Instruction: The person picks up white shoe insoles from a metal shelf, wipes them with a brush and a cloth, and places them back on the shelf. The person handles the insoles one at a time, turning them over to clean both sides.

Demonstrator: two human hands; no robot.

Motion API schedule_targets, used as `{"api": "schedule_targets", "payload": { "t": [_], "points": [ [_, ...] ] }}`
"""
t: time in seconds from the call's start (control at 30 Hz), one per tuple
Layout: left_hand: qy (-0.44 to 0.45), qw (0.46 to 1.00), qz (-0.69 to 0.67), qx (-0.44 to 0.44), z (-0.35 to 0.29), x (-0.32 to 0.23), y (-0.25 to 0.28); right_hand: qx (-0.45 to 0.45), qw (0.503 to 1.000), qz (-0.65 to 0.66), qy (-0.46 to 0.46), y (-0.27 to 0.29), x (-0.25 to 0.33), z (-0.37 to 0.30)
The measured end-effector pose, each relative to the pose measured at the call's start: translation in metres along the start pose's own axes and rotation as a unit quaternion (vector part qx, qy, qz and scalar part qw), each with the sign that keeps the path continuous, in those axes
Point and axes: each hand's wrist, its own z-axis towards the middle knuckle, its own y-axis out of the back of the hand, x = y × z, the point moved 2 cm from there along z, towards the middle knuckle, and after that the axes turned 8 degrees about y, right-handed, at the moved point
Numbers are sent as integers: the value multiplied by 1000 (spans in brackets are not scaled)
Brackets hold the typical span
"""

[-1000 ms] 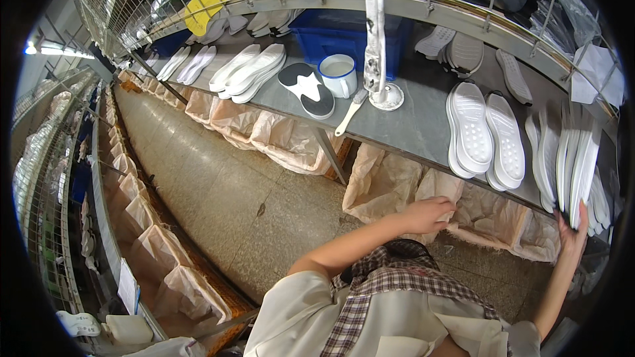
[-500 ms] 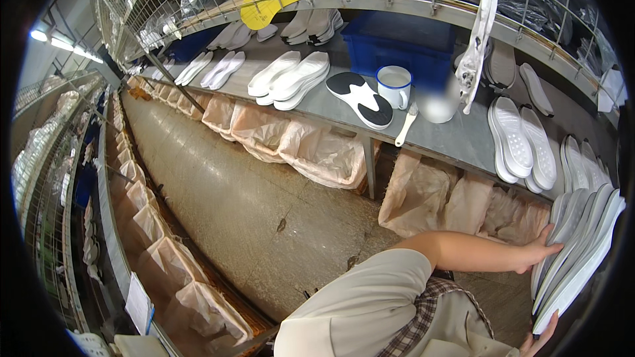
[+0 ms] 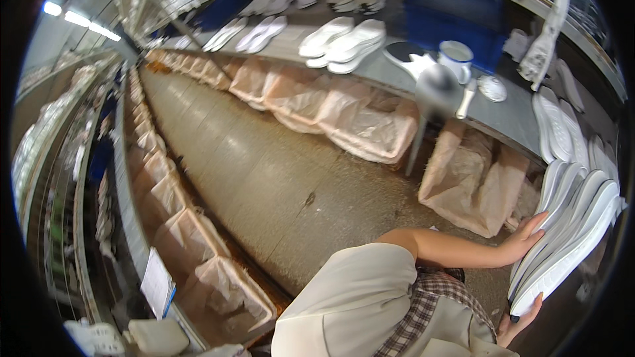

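we see the stack of white soles (image 3: 570,241) held on a slant at the right end of the worktop (image 3: 506,121), just off its front edge; whether its upper ends touch the worktop we cannot tell. the right hand (image 3: 524,322) has its grip clamped on the lower ends, probably because the weight bears there. the left hand (image 3: 520,243) lies along the left side, likely to keep the loose layers from fanning out; whether its grip is closed we cannot tell.

pairs of white soles (image 3: 357,45) lie along the worktop, presumably matched by being set side by side. the brush (image 3: 467,99) lies at the front edge beside the enamel mug (image 3: 455,66), within easy reach, we suppose. the blue crate (image 3: 450,20) stands behind them, seemingly to spare the front.
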Motion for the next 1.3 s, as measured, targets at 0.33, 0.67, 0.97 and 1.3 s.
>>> {"api": "schedule_targets", "payload": {
  "t": [0.33,0.67,0.97,1.3],
  "points": [
    [50,985,-162,13,-58,-25,24,144,983,16,-112,-43,-19,29],
    [192,974,121,-23,-68,-70,40,295,889,200,-288,-69,-20,43],
    [167,965,-199,-26,-54,-118,26,376,907,133,-137,-105,20,51],
    [85,984,-144,69,-43,-89,54,302,950,67,-38,-109,46,16]
  ]
}}
